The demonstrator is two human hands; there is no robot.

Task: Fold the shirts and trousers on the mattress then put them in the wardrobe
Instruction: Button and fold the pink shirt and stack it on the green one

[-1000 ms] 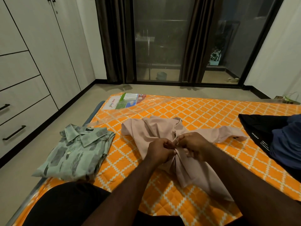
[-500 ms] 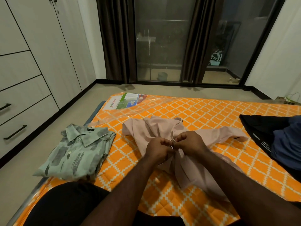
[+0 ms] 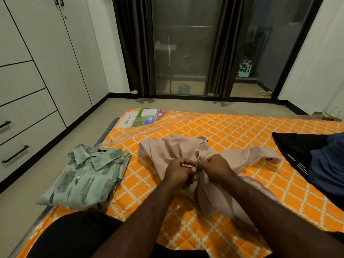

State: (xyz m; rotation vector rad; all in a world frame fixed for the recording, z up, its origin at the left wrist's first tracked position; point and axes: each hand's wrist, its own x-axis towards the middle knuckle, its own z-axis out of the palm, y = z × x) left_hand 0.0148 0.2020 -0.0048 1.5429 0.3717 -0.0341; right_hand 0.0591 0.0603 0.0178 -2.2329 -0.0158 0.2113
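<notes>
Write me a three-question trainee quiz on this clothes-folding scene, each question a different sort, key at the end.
1. True or false: the folded green patterned shirt lies left of the crumpled pale pink shirt on the orange diamond-patterned mattress.
2. Fill in: the pile of black and blue clothes lies at the mattress's ____ edge.
3. What do the left hand and right hand both pinch? A. the pink shirt B. the green shirt C. the black and blue clothes
Key: 1 true; 2 right; 3 A.
</notes>
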